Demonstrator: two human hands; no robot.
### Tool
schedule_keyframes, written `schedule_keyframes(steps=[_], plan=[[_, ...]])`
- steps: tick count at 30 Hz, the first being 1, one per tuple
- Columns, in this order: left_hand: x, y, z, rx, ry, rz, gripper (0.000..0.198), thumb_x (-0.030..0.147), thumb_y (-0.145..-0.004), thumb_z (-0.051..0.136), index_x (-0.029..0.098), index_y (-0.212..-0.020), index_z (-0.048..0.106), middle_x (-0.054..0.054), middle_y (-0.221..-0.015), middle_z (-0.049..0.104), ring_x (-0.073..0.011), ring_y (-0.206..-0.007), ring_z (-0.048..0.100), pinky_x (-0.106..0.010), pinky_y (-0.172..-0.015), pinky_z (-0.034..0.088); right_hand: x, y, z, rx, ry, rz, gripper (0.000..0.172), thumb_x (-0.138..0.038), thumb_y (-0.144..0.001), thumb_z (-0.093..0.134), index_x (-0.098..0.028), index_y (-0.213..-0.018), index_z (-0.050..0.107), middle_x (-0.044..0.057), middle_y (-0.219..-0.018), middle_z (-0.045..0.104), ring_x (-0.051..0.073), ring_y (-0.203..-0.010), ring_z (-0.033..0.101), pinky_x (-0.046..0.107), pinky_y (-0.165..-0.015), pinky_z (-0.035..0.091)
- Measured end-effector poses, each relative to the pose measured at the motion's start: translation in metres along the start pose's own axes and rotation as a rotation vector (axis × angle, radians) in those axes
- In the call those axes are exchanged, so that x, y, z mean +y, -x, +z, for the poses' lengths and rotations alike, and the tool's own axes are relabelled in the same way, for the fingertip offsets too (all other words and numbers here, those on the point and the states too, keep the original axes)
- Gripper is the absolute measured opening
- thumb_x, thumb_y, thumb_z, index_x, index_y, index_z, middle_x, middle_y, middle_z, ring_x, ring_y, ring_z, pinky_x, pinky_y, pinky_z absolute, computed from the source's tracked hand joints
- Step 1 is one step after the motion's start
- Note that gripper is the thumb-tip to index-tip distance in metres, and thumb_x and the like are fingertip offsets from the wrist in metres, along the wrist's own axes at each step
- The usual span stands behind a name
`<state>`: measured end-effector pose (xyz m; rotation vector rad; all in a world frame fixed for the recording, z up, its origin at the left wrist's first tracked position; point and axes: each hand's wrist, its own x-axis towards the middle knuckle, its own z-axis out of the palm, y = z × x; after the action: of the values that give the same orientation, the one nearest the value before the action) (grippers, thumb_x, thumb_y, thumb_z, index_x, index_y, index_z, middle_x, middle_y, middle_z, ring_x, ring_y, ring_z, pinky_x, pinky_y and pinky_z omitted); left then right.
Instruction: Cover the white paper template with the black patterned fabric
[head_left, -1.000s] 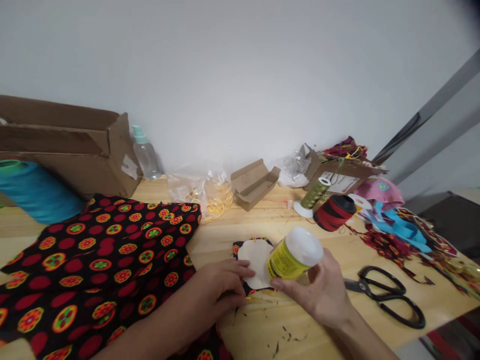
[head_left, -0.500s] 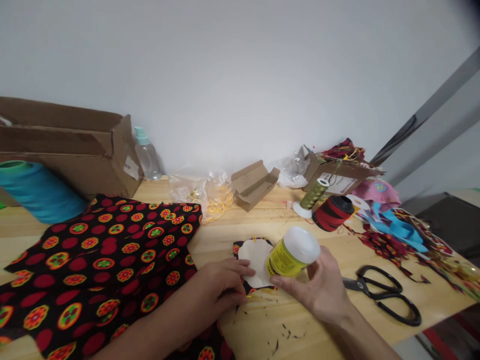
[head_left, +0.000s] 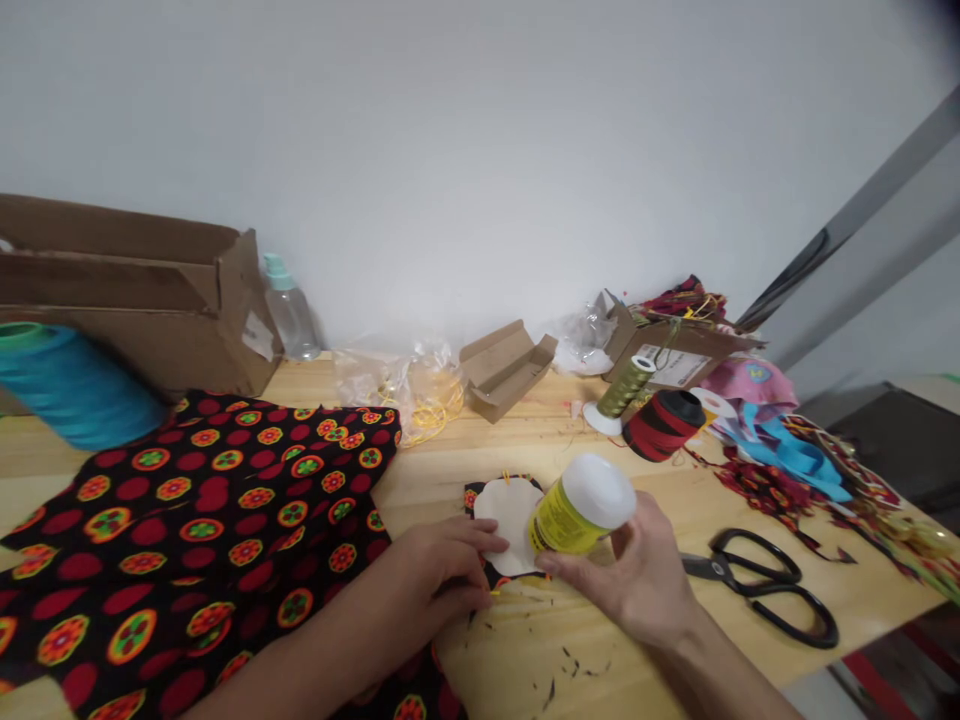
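Note:
A cream-coloured rounded piece [head_left: 499,515] lies on a small patch of black printed fabric [head_left: 474,495] with yellow threads at its edges. My left hand [head_left: 442,570] rests at its left side, fingers extended and fingertips on the cream piece. In my right hand [head_left: 645,580] is a bottle with a yellow label [head_left: 566,522] and a white end turned up. The bottle leans, its lower end over the right part of the cream piece; whether it touches is hidden. To the right of that hand are black-handled scissors [head_left: 757,580], blades partly hidden behind the wrist.
Black patterned cloth [head_left: 247,500] covers the table's left side. Behind it stand a blue thread cone [head_left: 82,390], a large cardboard box [head_left: 180,340] and a spray bottle [head_left: 291,315]. Further right are a small open box [head_left: 506,375], green thread [head_left: 628,388], red-black thread [head_left: 664,427] and blue ribbon [head_left: 802,455].
The whole view has shifted slightly. The bottle's raised end sits a touch further left and the bottle still leans over the cream piece; both hands keep nearly the same pose.

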<state>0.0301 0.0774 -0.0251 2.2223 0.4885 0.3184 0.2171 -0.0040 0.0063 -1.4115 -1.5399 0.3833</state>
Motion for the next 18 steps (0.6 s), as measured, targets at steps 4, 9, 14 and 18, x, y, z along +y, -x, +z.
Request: schedule_keyframes(steps=[4, 9, 14, 18], plan=[[0.0005, -0.0003, -0.0005, 0.001, 0.009, -0.003, 0.010, 0.016, -0.077, 0.059, 0.016, -0.071, 0.067, -0.006, -0.109, 0.065, -0.0164, -0.111, 0.051, -0.027, -0.096, 0.037, -0.0022, -0.0001, -0.0021, 0.014, 0.017, 0.006, 0.024, -0.030, -0.061, 0.074, -0.022, -0.078, 0.059, -0.003, -0.068, 0.064, 0.016, -0.061, 0.060, 0.025, -0.057, 0.048], [0.0012, -0.0010, -0.0002, 0.005, 0.018, -0.012, 0.009, 0.015, -0.076, 0.059, 0.017, -0.070, 0.067, -0.006, -0.110, 0.065, -0.0166, -0.111, 0.051, -0.027, -0.094, 0.039, -0.0024, 0.0004, -0.0045, 0.003, -0.015, 0.081, 0.021, -0.032, -0.062, 0.072, -0.019, -0.074, 0.060, 0.001, -0.069, 0.065, 0.019, -0.062, 0.061, 0.029, -0.059, 0.050], [0.0006, 0.0003, -0.0005, 0.011, 0.024, -0.022, 0.010, 0.016, -0.076, 0.059, 0.018, -0.070, 0.066, -0.005, -0.110, 0.065, -0.0174, -0.111, 0.051, -0.030, -0.094, 0.039, -0.0005, 0.0000, -0.0021, -0.019, -0.043, 0.120, 0.023, -0.031, -0.061, 0.073, -0.019, -0.075, 0.059, 0.002, -0.069, 0.065, 0.019, -0.062, 0.060, 0.029, -0.058, 0.050], [-0.0004, 0.0005, -0.0005, 0.015, 0.048, -0.002, 0.010, 0.017, -0.077, 0.058, 0.019, -0.070, 0.065, -0.004, -0.109, 0.065, -0.0179, -0.112, 0.050, -0.030, -0.095, 0.039, -0.0018, -0.0007, 0.0010, -0.021, -0.049, 0.120, 0.022, -0.029, -0.061, 0.073, -0.019, -0.076, 0.060, 0.001, -0.068, 0.064, 0.018, -0.061, 0.060, 0.028, -0.058, 0.049]])
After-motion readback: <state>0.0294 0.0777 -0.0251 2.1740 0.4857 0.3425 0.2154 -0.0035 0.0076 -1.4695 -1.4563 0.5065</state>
